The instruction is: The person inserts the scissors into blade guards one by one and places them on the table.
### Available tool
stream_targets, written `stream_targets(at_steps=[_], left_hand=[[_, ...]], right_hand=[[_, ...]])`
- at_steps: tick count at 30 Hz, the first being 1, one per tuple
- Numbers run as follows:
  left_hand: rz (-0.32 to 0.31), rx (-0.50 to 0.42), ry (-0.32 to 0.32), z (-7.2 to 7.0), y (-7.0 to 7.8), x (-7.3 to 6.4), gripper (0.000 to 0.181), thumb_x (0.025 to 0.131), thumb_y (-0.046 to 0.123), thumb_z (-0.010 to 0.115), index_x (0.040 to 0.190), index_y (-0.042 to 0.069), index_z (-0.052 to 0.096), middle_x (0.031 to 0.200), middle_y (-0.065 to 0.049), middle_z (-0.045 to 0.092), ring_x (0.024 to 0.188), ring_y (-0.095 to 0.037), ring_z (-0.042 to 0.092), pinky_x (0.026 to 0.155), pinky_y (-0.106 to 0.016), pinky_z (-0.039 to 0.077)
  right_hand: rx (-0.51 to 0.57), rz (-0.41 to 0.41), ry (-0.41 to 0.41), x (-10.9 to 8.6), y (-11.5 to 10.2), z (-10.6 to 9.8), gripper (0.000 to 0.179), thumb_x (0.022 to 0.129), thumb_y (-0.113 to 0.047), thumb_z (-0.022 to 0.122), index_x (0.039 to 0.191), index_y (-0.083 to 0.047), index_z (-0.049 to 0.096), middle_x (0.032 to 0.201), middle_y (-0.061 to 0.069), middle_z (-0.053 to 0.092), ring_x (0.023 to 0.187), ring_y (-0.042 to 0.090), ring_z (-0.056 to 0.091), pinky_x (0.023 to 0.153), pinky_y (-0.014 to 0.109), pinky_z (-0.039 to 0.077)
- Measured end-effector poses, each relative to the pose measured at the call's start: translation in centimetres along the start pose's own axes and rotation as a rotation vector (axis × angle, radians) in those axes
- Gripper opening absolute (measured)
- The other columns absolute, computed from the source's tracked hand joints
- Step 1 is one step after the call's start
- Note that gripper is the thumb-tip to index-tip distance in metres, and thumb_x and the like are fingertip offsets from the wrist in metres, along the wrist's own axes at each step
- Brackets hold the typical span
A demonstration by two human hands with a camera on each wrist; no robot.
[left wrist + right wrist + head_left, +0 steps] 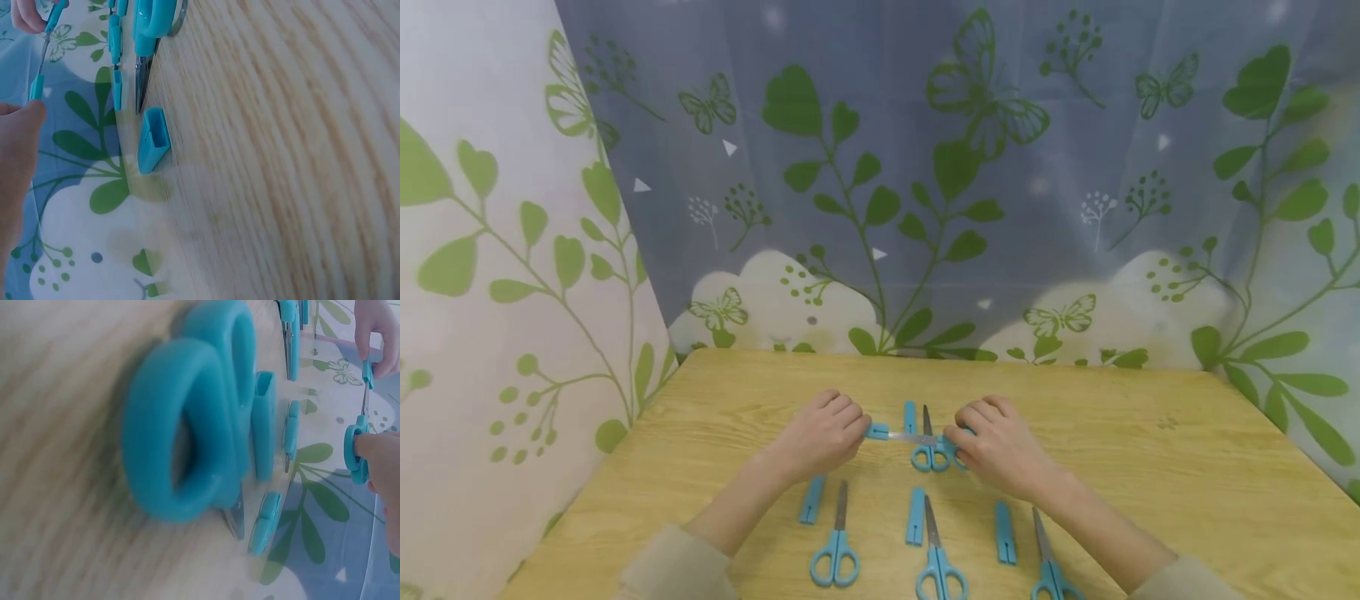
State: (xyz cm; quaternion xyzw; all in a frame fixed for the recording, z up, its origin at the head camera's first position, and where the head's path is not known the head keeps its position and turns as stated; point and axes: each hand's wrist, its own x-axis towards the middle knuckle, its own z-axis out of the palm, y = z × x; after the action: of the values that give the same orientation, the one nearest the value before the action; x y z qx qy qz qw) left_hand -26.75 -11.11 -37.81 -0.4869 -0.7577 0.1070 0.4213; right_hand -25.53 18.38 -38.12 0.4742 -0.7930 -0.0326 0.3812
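Both hands are raised over the far middle of the table, with a pair of blue-handled scissors stretched level between them. My left hand pinches the blue blade cap, which sits over the tip end of the blades. Bare metal shows between cap and handles. By the handles, my right hand grips the scissors, fingers around the loops. Behind them in the head view, another pair of scissors lies on the table beside its own loose cap.
Nearer on the wooden table is a row of scissors: a left pair, a middle pair and a right pair. A loose blue cap lies beside the left one, likewise the others. A patterned curtain hangs behind.
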Motion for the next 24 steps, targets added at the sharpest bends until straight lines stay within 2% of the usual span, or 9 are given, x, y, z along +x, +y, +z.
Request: stream_targets(at_steps=[10, 20, 24], left_hand=[[0.012, 0.007, 0.018, 0.4, 0.5, 0.3, 0.014, 0.074, 0.018, 0.070, 0.085, 0.011, 0.065, 0.079, 0.002, 0.062, 0.077, -0.015, 0.058, 0.076, -0.029, 0.046], [0.009, -0.023, 0.005, 0.3, 0.7, 0.9, 0.010, 0.076, 0.018, 0.068, 0.084, 0.012, 0.065, 0.079, 0.003, 0.063, 0.077, -0.014, 0.057, 0.077, -0.028, 0.045], [0.020, -0.032, 0.029, 0.3, 0.8, 1.2, 0.010, 0.076, 0.018, 0.068, 0.083, 0.012, 0.065, 0.078, 0.003, 0.063, 0.076, -0.014, 0.057, 0.076, -0.028, 0.046]], right_hand=[[0.017, 0.004, 0.023, 0.5, -0.3, 0.2, 0.035, 0.060, -0.016, 0.085, 0.089, -0.013, 0.066, 0.087, 0.003, 0.060, 0.085, 0.023, 0.057, 0.081, 0.041, 0.047], [0.014, -0.002, 0.044, 0.7, -0.1, 0.1, 0.034, 0.059, -0.016, 0.085, 0.088, -0.013, 0.066, 0.086, 0.003, 0.060, 0.085, 0.023, 0.056, 0.082, 0.041, 0.046], [0.006, -0.009, 0.064, 0.7, -0.1, 0.1, 0.033, 0.059, -0.016, 0.085, 0.088, -0.014, 0.068, 0.086, 0.003, 0.061, 0.084, 0.023, 0.057, 0.081, 0.041, 0.046]])
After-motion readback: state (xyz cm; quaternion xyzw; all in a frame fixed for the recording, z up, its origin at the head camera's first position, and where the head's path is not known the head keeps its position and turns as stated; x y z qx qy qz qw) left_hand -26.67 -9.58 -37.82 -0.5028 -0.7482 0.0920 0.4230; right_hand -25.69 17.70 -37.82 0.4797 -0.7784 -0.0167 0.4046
